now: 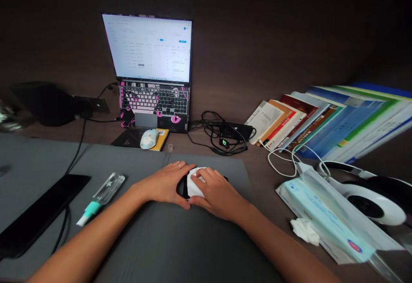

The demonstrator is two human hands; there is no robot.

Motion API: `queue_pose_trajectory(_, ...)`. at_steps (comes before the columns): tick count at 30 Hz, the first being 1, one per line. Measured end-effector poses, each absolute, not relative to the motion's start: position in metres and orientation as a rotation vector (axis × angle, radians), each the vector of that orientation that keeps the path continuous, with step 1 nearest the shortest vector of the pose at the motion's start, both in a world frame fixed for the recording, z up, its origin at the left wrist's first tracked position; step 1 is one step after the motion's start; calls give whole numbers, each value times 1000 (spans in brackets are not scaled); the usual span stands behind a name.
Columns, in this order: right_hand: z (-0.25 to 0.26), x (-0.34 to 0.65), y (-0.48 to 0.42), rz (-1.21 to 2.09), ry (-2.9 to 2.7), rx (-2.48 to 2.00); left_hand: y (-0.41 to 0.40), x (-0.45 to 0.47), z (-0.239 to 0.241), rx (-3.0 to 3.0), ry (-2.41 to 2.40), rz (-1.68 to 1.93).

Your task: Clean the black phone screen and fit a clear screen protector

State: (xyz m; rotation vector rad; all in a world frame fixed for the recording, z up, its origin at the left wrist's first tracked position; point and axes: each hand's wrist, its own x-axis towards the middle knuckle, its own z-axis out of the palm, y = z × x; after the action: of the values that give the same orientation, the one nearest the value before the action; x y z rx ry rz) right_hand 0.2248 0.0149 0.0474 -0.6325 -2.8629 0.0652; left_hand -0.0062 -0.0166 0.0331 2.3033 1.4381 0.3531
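Note:
A black phone-like device (182, 186) lies on the grey desk mat (180, 240) in front of me. My left hand (167, 183) rests on its left side, fingers curled over it, holding it in place. My right hand (216, 193) presses a white tissue (194, 184) against the device, fingers closed on the tissue. Most of the device is hidden under both hands.
An open laptop (151, 77) stands at the back with a mouse (149, 138) before it. A clear spray bottle (104, 195) and a black tablet (35, 214) lie left. Tangled cables with a charger (230, 135), fanned books (322, 120), a tissue pack (325, 218) and headphones (367, 197) are right.

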Motion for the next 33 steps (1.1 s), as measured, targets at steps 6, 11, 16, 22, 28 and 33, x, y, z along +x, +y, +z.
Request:
queue_pose_trajectory(6, 44, 224, 14, 119, -2876, -533, -16, -7, 27, 2339, 1427, 406)
queue_pose_trajectory(11, 49, 233, 21, 80, -2857, -679, -15, -6, 32, 2365, 1399, 409)
queue_pose_trajectory(16, 48, 239, 27, 72, -2858, -627, -16, -1, 42, 2369, 1419, 349)
queue_pose_trajectory(22, 45, 214, 34, 133, -2881, -539, -17, 0, 41, 2399, 1463, 383)
queue_pose_trajectory(28, 53, 227, 36, 157, -2879, -612, -16, -2, 40, 2365, 1427, 424)
queue_pose_trajectory(33, 53, 265, 30, 164, -2818, -730, -15, -3, 40, 2398, 1434, 410)
